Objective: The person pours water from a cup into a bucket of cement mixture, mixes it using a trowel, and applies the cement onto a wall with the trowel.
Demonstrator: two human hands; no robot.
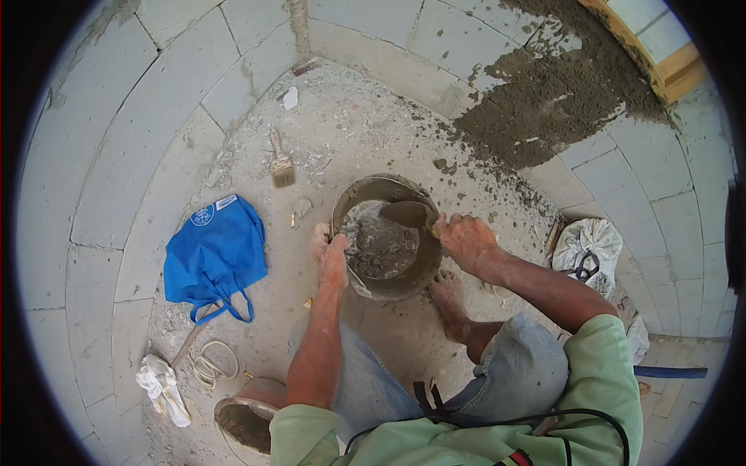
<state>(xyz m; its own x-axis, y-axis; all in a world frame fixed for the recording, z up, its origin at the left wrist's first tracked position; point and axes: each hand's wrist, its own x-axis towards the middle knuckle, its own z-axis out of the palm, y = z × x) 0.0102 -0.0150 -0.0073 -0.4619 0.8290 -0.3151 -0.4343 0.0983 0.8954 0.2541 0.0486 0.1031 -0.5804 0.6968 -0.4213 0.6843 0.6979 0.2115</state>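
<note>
In front of my bare foot stands a round bucket [396,289] with grey wet mortar [381,245] in it. My left hand [332,252] is closed on the bucket's left rim. At the opposite side my right hand [465,239] wraps round the handle of a trowel [409,215]. The trowel's dark blade reaches into the bucket over the mortar. Most of its handle is hidden by my fingers.
A blue bag [214,252] and a paintbrush [281,165] lie to the left. Near my left elbow are a second bucket [252,396], coiled cord [215,365] and a white bag [161,388]. A tied, whitish sack [588,250] sits right. Mortar [536,101] coats the block wall [361,50].
</note>
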